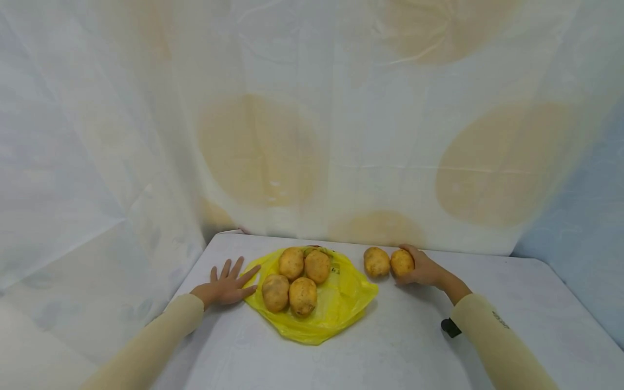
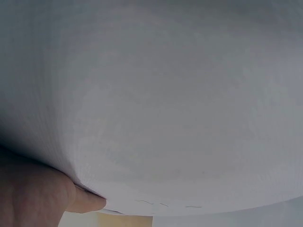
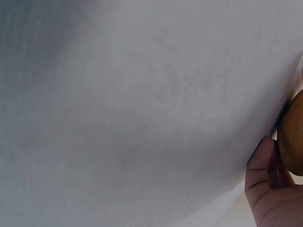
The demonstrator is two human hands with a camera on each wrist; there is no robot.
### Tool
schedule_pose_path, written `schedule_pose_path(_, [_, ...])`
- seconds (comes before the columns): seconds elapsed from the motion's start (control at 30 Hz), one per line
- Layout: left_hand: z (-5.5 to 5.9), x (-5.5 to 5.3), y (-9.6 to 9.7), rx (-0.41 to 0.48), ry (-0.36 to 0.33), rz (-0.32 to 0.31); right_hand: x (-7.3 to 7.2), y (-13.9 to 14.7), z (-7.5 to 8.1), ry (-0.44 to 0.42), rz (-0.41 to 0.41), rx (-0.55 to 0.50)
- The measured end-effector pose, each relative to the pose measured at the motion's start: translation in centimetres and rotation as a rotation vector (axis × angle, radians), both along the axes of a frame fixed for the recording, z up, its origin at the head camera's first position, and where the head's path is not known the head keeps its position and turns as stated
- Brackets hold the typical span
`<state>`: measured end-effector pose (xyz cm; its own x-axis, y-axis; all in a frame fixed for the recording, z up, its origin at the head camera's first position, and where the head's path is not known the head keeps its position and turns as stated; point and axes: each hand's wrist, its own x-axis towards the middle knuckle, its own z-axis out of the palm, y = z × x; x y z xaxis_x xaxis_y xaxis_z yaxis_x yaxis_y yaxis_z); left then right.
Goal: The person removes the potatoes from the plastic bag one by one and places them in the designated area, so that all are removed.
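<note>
A yellow plastic bag (image 1: 336,317) lies flattened on the table with several potatoes (image 1: 303,297) grouped on top of it. My left hand (image 1: 228,285) is spread, fingers straight, with fingertips touching the bag's left edge; only a thumb and part of the palm show in the left wrist view. Right of the bag, my right hand (image 1: 423,271) grips a potato (image 1: 402,262) from its right side, and that potato (image 3: 292,137) is partly cut off in the right wrist view. Just left of it another potato (image 1: 377,262) sits on the table.
The white-covered table (image 1: 390,346) meets a hanging sheet with tan circles (image 1: 263,151) along its back edge. More pale sheeting (image 1: 58,162) hangs at the left, and a bluish sheet (image 1: 585,216) at the right. A small black object (image 1: 450,327) shows at the right sleeve.
</note>
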<state>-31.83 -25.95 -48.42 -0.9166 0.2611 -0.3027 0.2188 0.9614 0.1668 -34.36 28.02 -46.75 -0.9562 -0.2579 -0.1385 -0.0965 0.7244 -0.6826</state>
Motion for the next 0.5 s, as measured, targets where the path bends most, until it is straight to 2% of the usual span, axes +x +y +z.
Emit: schedule_pose_path(0.5, [-0.14, -0.14, -0.10, 0.002, 0.007, -0.001, -0.09, -0.20, -0.26, 0.002, -0.016, 0.008])
